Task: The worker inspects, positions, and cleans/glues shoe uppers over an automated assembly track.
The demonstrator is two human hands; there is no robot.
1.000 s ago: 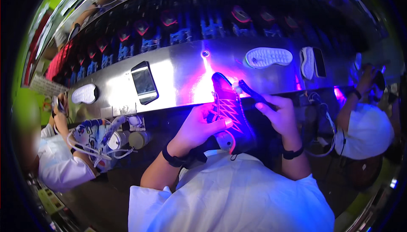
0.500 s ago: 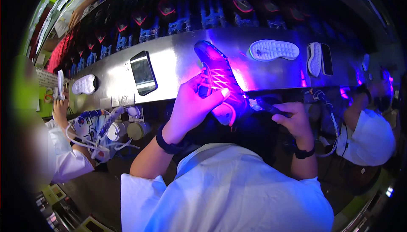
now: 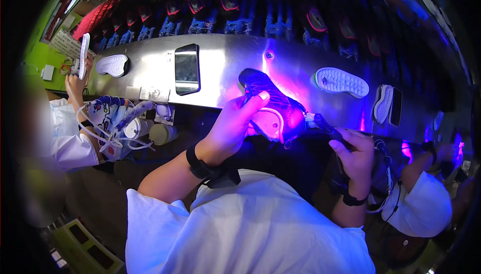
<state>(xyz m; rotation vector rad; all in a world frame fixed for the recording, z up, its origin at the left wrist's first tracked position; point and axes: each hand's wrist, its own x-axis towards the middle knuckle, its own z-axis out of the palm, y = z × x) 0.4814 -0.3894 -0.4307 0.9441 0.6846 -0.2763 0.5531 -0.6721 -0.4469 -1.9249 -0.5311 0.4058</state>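
Observation:
My left hand is closed round a dark shoe upper, thumb on top. The shoe is tilted, toe toward the bench and heel toward me. Violet-blue light falls on it, and its sole side shows pink near the heel. My right hand is closed on the dark handle of a brush. The brush's pale tip touches or nearly touches the shoe's heel edge; I cannot tell which. To the right of the shoe, a white shoe sole lies on the metal bench.
A phone lies left of the shoe. Another white sole and a dark phone lie at the right. Beyond the bench runs a rack with dark shoe parts. At left, a co-worker's hand holds a sole; lidded cups stand nearby.
The shoe has turned and tipped, its laced front now less in view and its heel underside facing up more. Both hands have shifted, the brush staying by the heel. The view has swung slightly.

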